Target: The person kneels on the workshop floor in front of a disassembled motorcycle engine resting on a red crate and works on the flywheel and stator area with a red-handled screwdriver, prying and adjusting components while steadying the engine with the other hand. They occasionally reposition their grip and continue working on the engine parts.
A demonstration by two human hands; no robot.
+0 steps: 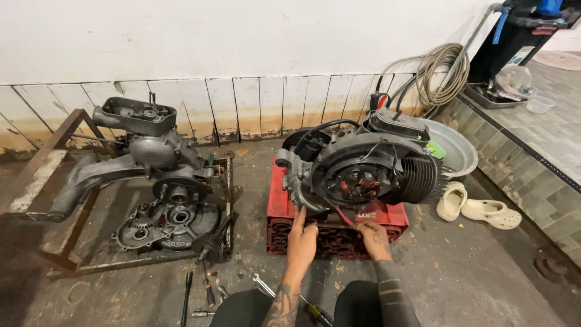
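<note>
- A scooter engine (363, 172), with a finned cylinder on its right side and an exposed stator plate at the centre, is sitting on top of a red plastic crate (281, 209) on the concrete floor (472, 278), near the tiled base of the wall.
- The left hand (301, 239) is reaching up to the lower left of the engine casing, its index finger extended and touching the casing; the remaining fingers are lying loosely apart, so its grip is closing on nothing.
- The right hand (373, 233) is resting on the front edge of the crate just below the engine, fingers curled; whether its grip is pinching a small part cannot be told.
- A yellow-handled screwdriver (315, 312) and a spanner (263, 284) are lying on the floor between the person's knees.
- To the left, a second, split-open engine (157, 175) is resting in a rusty steel frame (60, 242), with loose tools (206, 297) lying in front of it.
- To the right, a pair of cream clogs (478, 209) is lying beside a grey metal basin (457, 148), and a coiled hose (442, 75) is leaning on the wall behind.
</note>
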